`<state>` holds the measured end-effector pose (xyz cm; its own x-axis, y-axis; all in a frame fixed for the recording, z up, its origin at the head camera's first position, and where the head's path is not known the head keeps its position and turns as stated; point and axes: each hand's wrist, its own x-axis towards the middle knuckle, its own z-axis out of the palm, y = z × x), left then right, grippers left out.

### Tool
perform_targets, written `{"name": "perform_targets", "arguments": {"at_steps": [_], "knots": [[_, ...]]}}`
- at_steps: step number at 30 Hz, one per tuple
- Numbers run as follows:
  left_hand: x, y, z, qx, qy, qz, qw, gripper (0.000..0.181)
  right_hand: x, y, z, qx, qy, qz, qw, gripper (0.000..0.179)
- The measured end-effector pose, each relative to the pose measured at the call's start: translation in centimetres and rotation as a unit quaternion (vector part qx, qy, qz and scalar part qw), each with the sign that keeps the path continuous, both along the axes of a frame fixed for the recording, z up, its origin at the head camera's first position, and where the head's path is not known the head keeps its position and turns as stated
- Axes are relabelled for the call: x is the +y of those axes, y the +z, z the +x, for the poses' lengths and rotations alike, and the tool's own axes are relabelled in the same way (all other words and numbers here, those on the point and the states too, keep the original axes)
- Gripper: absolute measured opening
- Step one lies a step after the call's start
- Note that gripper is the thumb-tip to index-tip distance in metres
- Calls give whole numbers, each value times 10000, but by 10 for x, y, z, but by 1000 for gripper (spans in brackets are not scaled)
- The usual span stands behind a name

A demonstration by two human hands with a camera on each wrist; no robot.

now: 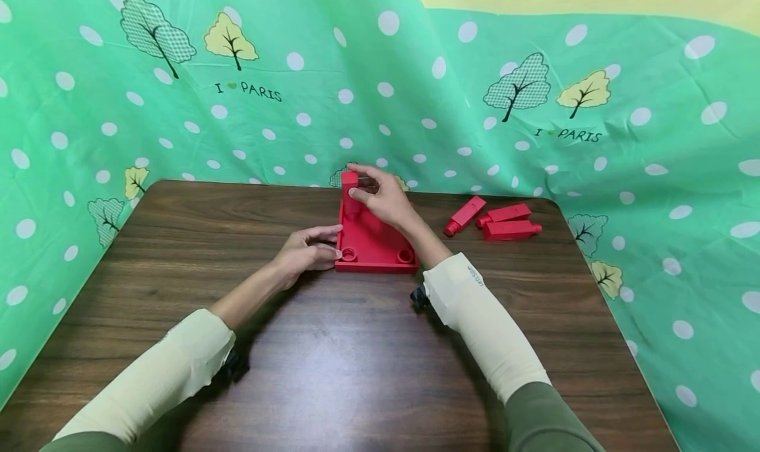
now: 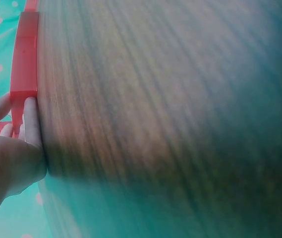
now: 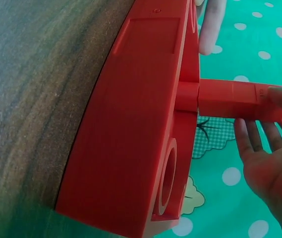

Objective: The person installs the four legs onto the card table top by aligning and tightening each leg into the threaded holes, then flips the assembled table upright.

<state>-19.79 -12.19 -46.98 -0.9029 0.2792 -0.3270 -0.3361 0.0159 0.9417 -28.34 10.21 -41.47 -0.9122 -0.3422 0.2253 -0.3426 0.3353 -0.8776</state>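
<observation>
A red toy tabletop (image 1: 380, 241) lies upturned on the table, with a raised rim and round sockets at its corners. Near its far left corner stands a square red leg (image 1: 349, 187), upright. My right hand (image 1: 382, 198) pinches that leg near its top between thumb and fingers. In the right wrist view the leg's narrower round end (image 3: 186, 96) meets the tabletop; the socket there is hidden by the rim. My left hand (image 1: 303, 254) holds the tabletop's left edge, thumb and fingers at the rim near the front corner.
Three more red legs (image 1: 465, 216) lie loose to the right of the tabletop, each with a round peg end. The dark wooden table (image 1: 320, 366) reaches back to a green dotted cloth (image 1: 380, 129) hanging behind it.
</observation>
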Motion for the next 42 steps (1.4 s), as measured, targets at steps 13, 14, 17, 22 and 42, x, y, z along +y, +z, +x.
{"name": "perform_targets", "arguments": {"at_steps": [13,14,17,22,42], "knots": [[-2,-1,2,2,17,-32,10000,70,-3,-1,-1,-37,-131,229,9996,54],[-2,-1,2,-5,15,-29,10000,71,-3,-2,-2,-22,-157,197,9997,53],[-1,-3,1,-13,3,-12,10000,71,-4,-4,-3,32,-186,89,9998,50],[0,-4,0,-1,3,-5,10000,71,-3,-7,-4,41,-154,-103,9998,49],[0,-1,-1,-10,11,-76,10000,71,-1,-4,-4,63,-279,284,9992,58]]}}
